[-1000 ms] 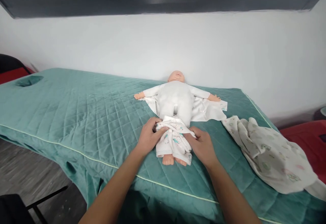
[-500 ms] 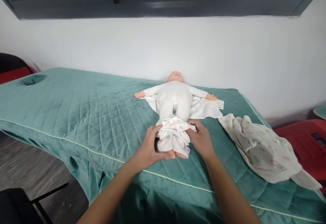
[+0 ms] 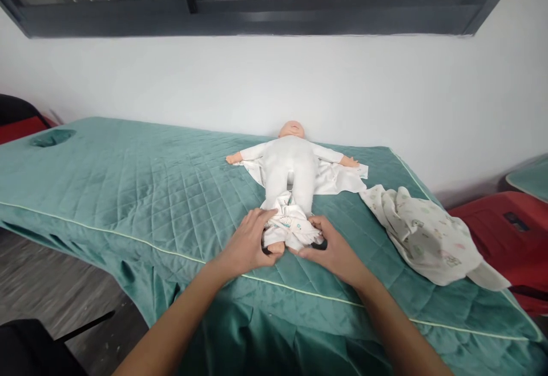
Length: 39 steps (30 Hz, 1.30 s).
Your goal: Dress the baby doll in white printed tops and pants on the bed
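Trousers (image 3: 291, 225): one pair, white, small print. Place: around the doll's lower legs, bunched, lying between the two hands. Bearing: upper end toward the doll's head, leg ends at the doll's feet (image 3: 276, 247). Long axis: along the doll's legs, though the bunching makes the cloth look wider than long.

Hazards, as judged: a harder pull on one side would likely skew the cloth; a hem snagging on toes or heel could turn a leg inside out or drag the doll; thumbs so near the feet might pinch a foot along with the fabric.

Left hand (image 3: 248, 242): beside the doll's leg on its own side; grip partly closed around the bunched trousers, thumb at the near foot, fingers over the cloth.

Right hand (image 3: 336, 250): across the doll's legs from the left; grip likewise curled on the trousers, thumb low by the other foot.

Doll (image 3: 291, 159): one, white body, on its back, arms spread, feet toward the hands.

White cloth (image 3: 336, 177): under the doll's arms, spread flat.

Printed cloth (image 3: 432, 239): one, crumpled, beyond the doll on the right hand's side.

Bed (image 3: 171, 182): green quilted cover, under the doll.

Wall (image 3: 192, 85): behind the doll's head.
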{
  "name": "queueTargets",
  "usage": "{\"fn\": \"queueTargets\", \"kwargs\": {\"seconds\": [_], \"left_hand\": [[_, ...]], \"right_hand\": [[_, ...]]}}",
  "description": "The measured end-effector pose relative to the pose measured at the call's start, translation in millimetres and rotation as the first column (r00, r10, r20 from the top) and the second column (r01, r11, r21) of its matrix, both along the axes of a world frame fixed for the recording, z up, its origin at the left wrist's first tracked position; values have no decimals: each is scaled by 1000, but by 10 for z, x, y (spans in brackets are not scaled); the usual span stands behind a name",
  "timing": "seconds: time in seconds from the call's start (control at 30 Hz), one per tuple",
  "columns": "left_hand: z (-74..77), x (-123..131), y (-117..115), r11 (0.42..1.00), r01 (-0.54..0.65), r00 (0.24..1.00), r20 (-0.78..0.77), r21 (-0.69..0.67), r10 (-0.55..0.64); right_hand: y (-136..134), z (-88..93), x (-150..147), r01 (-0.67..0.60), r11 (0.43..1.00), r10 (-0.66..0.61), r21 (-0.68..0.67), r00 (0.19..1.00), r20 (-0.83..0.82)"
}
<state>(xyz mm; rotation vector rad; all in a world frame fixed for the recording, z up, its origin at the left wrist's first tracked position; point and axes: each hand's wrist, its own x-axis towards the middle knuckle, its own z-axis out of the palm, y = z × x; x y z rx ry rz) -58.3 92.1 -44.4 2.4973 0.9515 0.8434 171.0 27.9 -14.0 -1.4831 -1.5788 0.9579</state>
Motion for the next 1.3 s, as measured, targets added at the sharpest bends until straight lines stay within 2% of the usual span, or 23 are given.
{"fn": "queueTargets", "kwargs": {"seconds": [0.2, 0.33, 0.43, 0.6, 0.73, 0.87, 0.93, 1.0, 1.07, 1.17, 1.3], "left_hand": [[122, -17, -80, 994, -29, 999, -28, -110, 26], [266, -68, -182, 958, -45, 998, 37, -285, 58], [392, -142, -262, 902, -35, 996, 56, -430, 65], [586, -250, -423, 844, 28, 992, 116, -536, 40], [798, -408, -476, 754, 133, 991, 99, -643, -90], [1118, -644, -368, 692, 221, 952, -2, -688, -306], [1299, -731, -280, 656, 255, 928, -11, -710, -373], [1480, -767, -200, 619, 266, 922, 8, -739, -387], [1658, -750, -145, 630, 246, 931, -3, -737, -366], [1928, -666, -129, 750, 195, 963, -21, -632, -269], [2254, -550, -177, 879, 150, 984, 159, -453, -86]], "right_hand": [[-86, 141, -44, -28, 1000, 26, 8, 983, 182], [-125, 256, -80, -26, 999, 31, -24, 967, 252], [-187, 350, -111, -40, 998, 48, -42, 970, 238], [-341, 509, -122, -101, 990, 111, -100, 989, 95], [-437, 634, -81, -231, 952, 228, -198, 973, -39], [-429, 799, -15, -418, 866, 382, -273, 907, -177], [-381, 931, 17, -488, 822, 460, -293, 873, -164], [-314, 1102, 40, -521, 800, 517, -298, 850, -102], [-242, 1303, 49, -540, 798, 545, -267, 836, -62], [-156, 1625, 28, -527, 833, 528, -168, 848, -43], [-116, 2024, -72, -400, 917, 400, -6, 916, 21]]}}
